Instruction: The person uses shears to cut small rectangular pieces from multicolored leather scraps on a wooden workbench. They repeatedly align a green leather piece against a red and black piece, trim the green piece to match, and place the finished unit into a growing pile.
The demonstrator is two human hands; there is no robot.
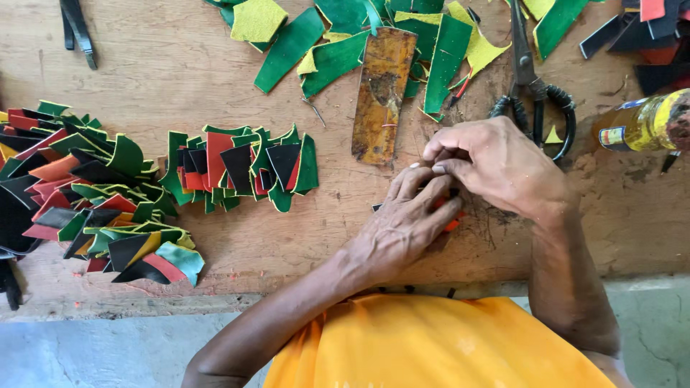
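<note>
Scissors (533, 93), bottle (642, 123), rusty metal plate (384, 95) (upright), green offcuts (338, 57).

Both hands, left hand (410, 219) and right hand (496, 169), pinch small leather pieces (451, 224) on the workbench (180, 65).

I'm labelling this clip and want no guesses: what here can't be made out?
All in the head view:
- The small piece under the left hand and right hand: only red and black slivers show; fingers cover its shape.
- The bottle: cut off by the right edge.
- The black tool: cut off by the top edge.
- The scissors: tips run off the top edge.
</note>
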